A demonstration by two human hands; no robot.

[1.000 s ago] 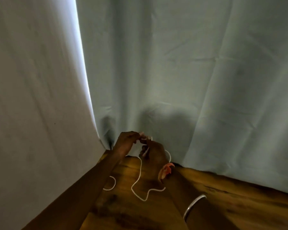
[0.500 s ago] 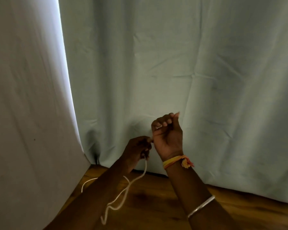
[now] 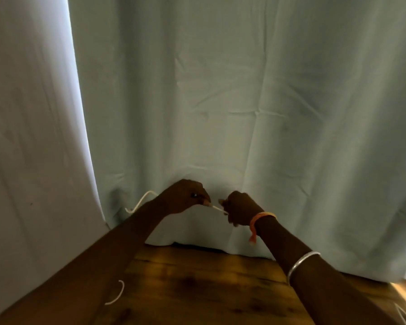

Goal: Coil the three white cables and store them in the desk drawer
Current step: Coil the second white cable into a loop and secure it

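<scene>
**Cable pulled taut between two hands**

The left hand (image 3: 185, 195) pinches a white cable (image 3: 217, 208) at its fingers (image 3: 205, 201); the right hand (image 3: 240, 208) is closed in a fist on the same cable, just beside them. Only a short taut run shows between the two sets of fingers. Behind the left fingers a slack loop trails off toward the curtain (image 3: 244, 113), and a loose end lies on the bench (image 3: 209, 289), well below both hands.

Likely risks: the loop may snag on the curtain, or the thin cable may slip from the pinch and uncoil. The drawer is not in view. No writing or brand can be read.
</scene>
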